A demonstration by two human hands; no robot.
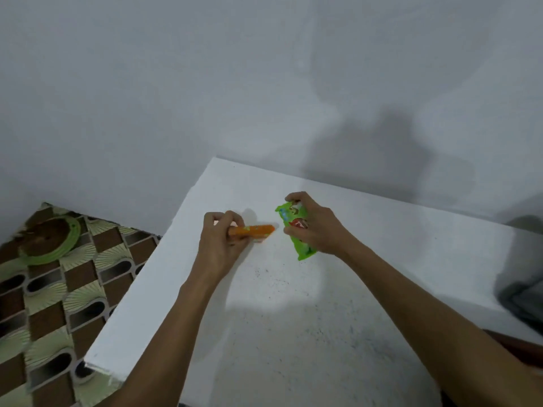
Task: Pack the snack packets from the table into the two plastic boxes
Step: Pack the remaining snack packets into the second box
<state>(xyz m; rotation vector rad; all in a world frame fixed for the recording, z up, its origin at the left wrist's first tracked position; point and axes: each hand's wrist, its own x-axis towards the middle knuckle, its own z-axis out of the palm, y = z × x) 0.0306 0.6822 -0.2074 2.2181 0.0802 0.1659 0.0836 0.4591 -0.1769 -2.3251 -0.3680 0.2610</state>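
Status: mid-pick, nothing visibly packed. Left grip [223, 239] is curled round the orange packet [255, 229], right grip [317, 227] round the green packet [302, 249], both low over the white table [293, 318] (touching or lifted, can't tell). Neither plastic box is in frame. No other packets visible. Remaining, I'd judge: at least these two into the boxes.

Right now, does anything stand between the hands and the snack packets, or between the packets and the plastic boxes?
Nothing visible: the left hand grips the orange packet, the right hand the green packet. No box is in view, so that path cannot be judged.
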